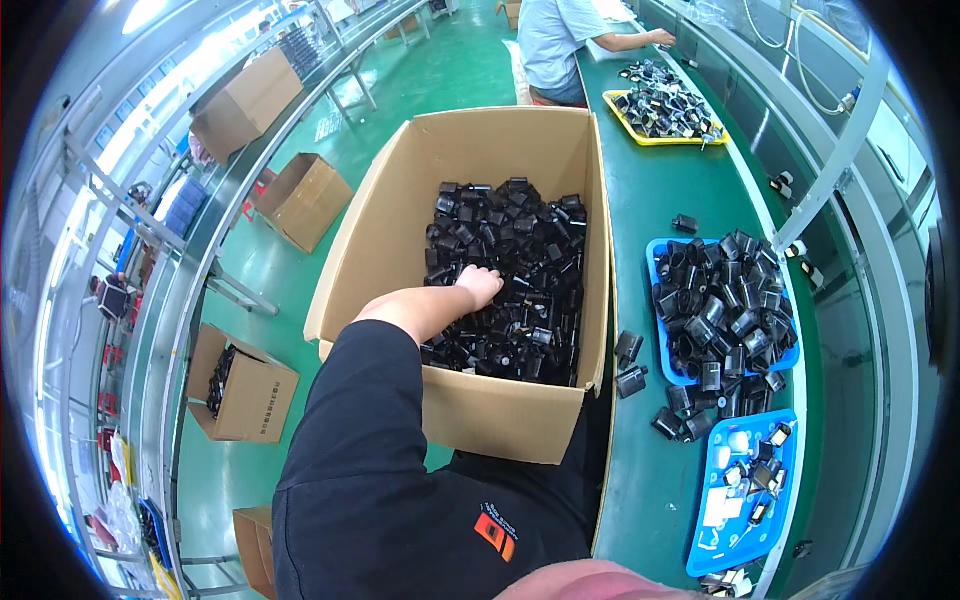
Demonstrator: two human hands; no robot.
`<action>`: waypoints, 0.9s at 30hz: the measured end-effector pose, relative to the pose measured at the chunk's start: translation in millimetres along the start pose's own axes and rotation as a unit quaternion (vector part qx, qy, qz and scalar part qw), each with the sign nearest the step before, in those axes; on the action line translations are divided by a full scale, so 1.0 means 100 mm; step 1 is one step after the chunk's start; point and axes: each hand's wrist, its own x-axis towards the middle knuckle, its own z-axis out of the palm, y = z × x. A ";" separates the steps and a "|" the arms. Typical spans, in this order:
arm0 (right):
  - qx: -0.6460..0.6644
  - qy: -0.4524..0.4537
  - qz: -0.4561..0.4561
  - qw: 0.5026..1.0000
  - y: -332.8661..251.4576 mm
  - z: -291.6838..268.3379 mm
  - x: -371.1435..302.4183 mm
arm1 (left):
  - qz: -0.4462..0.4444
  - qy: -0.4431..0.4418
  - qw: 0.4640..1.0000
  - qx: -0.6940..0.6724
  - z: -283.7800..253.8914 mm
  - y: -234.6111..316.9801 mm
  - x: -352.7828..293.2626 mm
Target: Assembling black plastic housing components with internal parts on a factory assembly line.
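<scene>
My left hand [481,287] reaches into a large open cardboard box [500,418]. Its fingers are curled and pressed together among a heap of small black plastic parts [510,235]. Whatever the fingers grip, if anything, is hidden. The parts look like short hollow housings, some with a thin stem, and they lie jumbled over the box's bottom. A black sleeve covers my left upper arm, and the forearm crosses the box's near left side. My right hand does not show.
Beside the box runs a green workbench [640,480] with a heaped blue tray [660,345], a blue tray of mixed pieces [705,540] and a yellow tray [650,140]. Loose black housings [631,381] lie near its edge. A co-worker [553,45] sits beyond. Cardboard boxes [305,205] stand left.
</scene>
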 end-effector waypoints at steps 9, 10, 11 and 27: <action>0.342 -0.097 0.243 0.903 0.87 1.03 -1.06 | -0.002 -0.134 0.990 -0.050 -0.40 0.05 -0.05; 0.354 -0.157 0.261 0.884 0.97 1.10 -1.12 | -0.003 -0.132 0.990 -0.051 -0.50 0.09 -0.08; 0.384 -0.162 0.256 0.872 1.06 1.21 -1.16 | 0.005 -0.160 0.986 -0.045 -0.63 0.14 -0.12; 0.150 -0.279 0.045 0.947 1.22 2.71 -1.73 | 0.079 0.156 0.968 -0.178 -2.62 0.31 -0.56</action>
